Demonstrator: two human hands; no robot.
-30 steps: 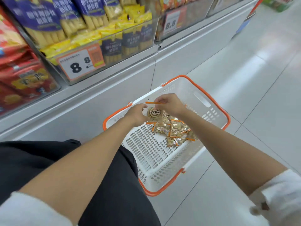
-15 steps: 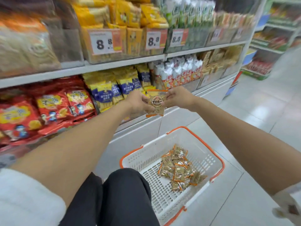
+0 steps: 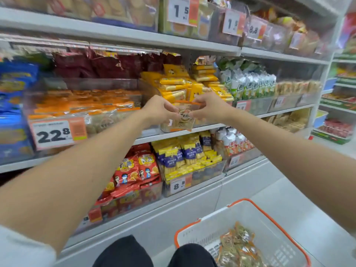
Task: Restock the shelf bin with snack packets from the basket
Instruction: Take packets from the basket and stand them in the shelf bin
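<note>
Two hands: the left hand (image 3: 159, 110) and the right hand (image 3: 209, 108) pinch one clear snack packet with orange edges and a round brown logo (image 3: 184, 117) between them. Thumbs and fingertips are closed on its upper corners, the other fingers loosely curled.
What has changed: a second ago this packet was just being lifted out of the basket, and half a second ago it hung in front of the lower shelf rows. It is now raised to the middle shelf (image 3: 146, 139).
Packet's place: in the air, roughly upright, just in front of a clear plastic shelf bin of yellow packs (image 3: 210, 123), and not yet inside any bin.
Basket: the white plastic basket with an orange rim (image 3: 256, 218) sits on the floor at lower right, well below the hands, with a heap of matching packets (image 3: 238, 245) in it.
Likely target: the clear bin to the left (image 3: 115, 120), behind the white-and-orange "22.8" price tag (image 3: 52, 134), holds orange-edged packs that look similar. Which bin is meant cannot be told for certain.
Meaning for the task: the carry looks nearly done and the drop-in comes next. With a heap left in the basket, the restock seems far from finished.
Risk: a two-handed pinch on thin film could slip or crease as the packet clears a bin's front wall.
</note>
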